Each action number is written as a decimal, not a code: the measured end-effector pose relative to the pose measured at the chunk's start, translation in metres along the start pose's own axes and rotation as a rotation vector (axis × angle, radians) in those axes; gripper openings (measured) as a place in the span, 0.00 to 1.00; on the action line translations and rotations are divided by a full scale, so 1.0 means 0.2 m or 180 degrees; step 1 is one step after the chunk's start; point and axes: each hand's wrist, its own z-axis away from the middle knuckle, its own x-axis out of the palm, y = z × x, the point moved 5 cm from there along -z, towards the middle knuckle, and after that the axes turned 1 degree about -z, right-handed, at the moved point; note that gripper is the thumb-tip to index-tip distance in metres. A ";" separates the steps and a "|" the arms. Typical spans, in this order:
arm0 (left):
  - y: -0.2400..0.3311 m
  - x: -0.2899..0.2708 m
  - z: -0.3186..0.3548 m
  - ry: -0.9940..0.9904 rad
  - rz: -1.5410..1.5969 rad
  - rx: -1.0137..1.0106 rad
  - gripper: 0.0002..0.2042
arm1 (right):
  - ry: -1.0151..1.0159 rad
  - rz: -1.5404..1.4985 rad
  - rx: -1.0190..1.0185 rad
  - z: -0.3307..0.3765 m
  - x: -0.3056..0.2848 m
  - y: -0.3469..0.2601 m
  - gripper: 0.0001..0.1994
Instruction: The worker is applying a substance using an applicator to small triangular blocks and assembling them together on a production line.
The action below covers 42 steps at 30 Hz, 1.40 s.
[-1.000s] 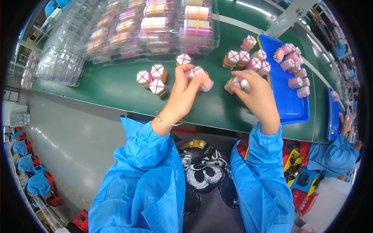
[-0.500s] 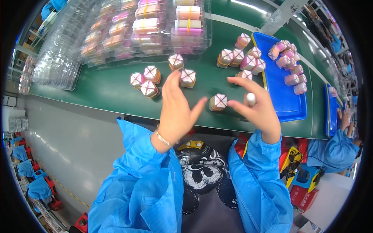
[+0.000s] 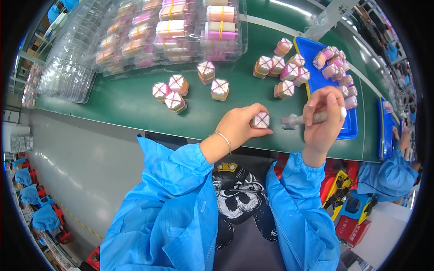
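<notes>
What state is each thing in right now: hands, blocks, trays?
Left hand: gripping one banded block on the green belt.
Right hand: closed around a grey pen-like tool, tip towards the block.
Loose banded blocks: lying on the belt, untouched.
Blue tray: partly filled with blocks.
Clear plastic trays: loaded with banded stacks.

open lane: bare green bench (image 3: 122, 101) at my 10 o'clock, up to three strapped blocks (image 3: 171, 91).
12 o'clock: two blocks (image 3: 212, 80), then clear trays (image 3: 181, 27) wall it.
2 o'clock: blue tray (image 3: 316, 77), heaped blocks crowd it.
</notes>
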 end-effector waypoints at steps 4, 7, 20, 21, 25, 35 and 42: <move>0.04 -0.02 0.01 -0.0132 -0.0135 -0.0132 0.24 | -0.0154 -0.0888 0.0012 -0.04 0.08 -0.02 0.13; 0.05 -0.05 0.02 -0.0066 -0.0006 0.0002 0.24 | -0.0425 -0.0949 0.0097 -0.05 0.18 0.00 0.12; 0.04 -0.04 0.03 -0.0339 0.0046 -0.0042 0.20 | -0.0909 0.0223 0.0523 0.05 0.37 0.08 0.11; 0.04 -0.04 0.02 -0.0335 0.0051 -0.0023 0.19 | -0.0837 0.0272 0.0460 0.05 0.37 0.09 0.10; 0.07 -0.07 0.03 -0.0066 0.0372 0.0077 0.18 | -0.0797 0.0277 0.0471 0.04 0.37 0.09 0.10; 0.06 -0.07 0.04 -0.0063 0.0516 0.0057 0.18 | -0.0604 0.0391 0.0301 0.05 0.35 0.11 0.10; 0.05 -0.07 0.04 -0.0090 0.0334 0.0116 0.21 | -0.0624 0.0357 0.0282 0.05 0.35 0.12 0.10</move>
